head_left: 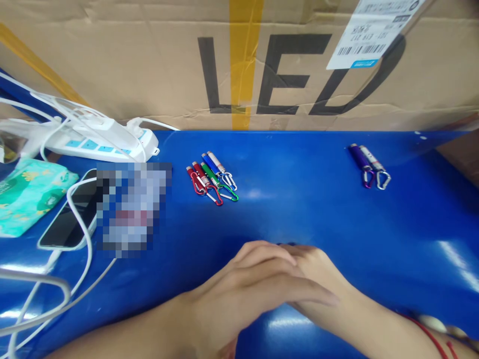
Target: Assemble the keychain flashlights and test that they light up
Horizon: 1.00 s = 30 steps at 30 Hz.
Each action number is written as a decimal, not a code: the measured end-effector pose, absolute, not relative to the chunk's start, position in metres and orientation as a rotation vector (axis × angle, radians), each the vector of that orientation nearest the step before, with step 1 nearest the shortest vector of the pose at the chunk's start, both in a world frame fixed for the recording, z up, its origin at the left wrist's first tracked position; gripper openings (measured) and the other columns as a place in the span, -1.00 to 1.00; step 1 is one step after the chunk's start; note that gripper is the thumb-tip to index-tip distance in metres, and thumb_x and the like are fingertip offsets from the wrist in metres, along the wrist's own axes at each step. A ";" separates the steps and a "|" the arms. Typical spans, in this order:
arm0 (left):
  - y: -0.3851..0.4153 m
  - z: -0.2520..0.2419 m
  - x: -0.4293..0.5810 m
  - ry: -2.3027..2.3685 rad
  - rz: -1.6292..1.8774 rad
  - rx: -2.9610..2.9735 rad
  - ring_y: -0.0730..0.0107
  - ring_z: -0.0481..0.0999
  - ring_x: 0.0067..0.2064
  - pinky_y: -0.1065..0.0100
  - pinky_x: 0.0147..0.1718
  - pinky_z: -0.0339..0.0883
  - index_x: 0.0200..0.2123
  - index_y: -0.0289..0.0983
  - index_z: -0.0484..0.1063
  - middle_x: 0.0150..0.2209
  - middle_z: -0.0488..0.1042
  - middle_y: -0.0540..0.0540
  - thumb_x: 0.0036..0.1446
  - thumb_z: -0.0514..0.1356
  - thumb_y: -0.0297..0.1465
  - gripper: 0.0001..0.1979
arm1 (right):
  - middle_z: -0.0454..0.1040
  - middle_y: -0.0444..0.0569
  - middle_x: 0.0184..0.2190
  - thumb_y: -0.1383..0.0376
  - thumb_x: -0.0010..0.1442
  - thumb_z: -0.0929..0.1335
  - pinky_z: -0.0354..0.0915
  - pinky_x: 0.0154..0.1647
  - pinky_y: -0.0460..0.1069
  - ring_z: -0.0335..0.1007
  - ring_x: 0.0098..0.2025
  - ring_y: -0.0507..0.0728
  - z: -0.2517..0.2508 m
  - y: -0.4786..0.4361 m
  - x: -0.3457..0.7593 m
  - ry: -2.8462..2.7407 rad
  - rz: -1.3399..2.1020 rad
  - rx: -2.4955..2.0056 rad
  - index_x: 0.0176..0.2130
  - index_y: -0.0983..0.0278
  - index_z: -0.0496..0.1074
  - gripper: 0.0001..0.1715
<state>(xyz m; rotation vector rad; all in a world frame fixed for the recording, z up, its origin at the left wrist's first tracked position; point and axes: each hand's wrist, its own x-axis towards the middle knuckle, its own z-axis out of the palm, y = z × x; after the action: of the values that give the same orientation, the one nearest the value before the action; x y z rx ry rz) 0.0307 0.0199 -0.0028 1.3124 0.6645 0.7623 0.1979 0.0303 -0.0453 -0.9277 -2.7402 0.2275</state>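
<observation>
My left hand (250,284) lies across the back of my right hand, its fingers stretched out and holding nothing I can see. My right hand (312,264) is underneath, and its fingers are mostly hidden. Beyond them on the blue table, to the left, several small flashlight keychains (209,172) in red, green, blue and silver lie side by side, each with a carabiner clip. Farther right lie a purple keychain light (359,159) and a silver keychain light (371,158), their clips pointing toward me. Neither hand touches the lights.
A large cardboard box (149,65) marked LED stands along the back of the blue table (284,209). At the left are a white power strip (108,139), a phone (71,214) with white cables, a green tissue pack (33,194) and a blurred-out item (134,209).
</observation>
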 end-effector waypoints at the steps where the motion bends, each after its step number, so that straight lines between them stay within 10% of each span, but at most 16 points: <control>1: 0.019 -0.001 0.028 0.664 0.766 1.370 0.12 0.38 -0.03 0.14 0.07 0.16 -0.14 -0.16 0.51 -0.17 0.49 -0.12 0.23 0.03 -0.27 -0.71 | 0.34 -0.11 -0.65 0.53 0.10 0.21 0.00 -0.64 -0.07 0.24 -0.63 0.02 -0.042 0.031 0.198 -2.716 0.211 -0.928 -0.58 0.29 0.29 -0.71; 15: 0.028 0.009 0.020 0.626 0.848 1.539 0.09 0.37 -0.17 0.17 -0.11 0.17 -0.18 -0.19 0.51 -0.23 0.49 -0.15 0.15 0.06 -0.05 -0.59 | 0.34 -0.14 -0.68 0.26 0.41 0.00 -0.03 -0.66 -0.07 0.25 -0.66 -0.01 -0.027 0.036 0.193 -2.553 0.172 -0.883 -0.52 0.29 0.33 -0.40; 30: 0.031 -0.003 0.014 0.448 0.707 1.941 0.16 0.32 -0.05 0.26 -0.04 0.14 0.13 -0.23 0.27 -0.02 0.41 -0.13 0.27 -0.01 -0.28 -0.60 | 0.25 -0.16 -0.73 0.54 0.21 0.05 -0.03 -0.68 -0.09 0.16 -0.72 -0.01 -0.025 0.037 0.193 -2.518 0.154 -0.841 -0.59 0.28 0.24 -0.54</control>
<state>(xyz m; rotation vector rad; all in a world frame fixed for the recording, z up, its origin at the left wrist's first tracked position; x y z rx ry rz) 0.0136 0.0312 -0.0031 1.9414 0.4478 0.7066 0.1933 0.0373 -0.0250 -0.8414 -2.5179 0.1537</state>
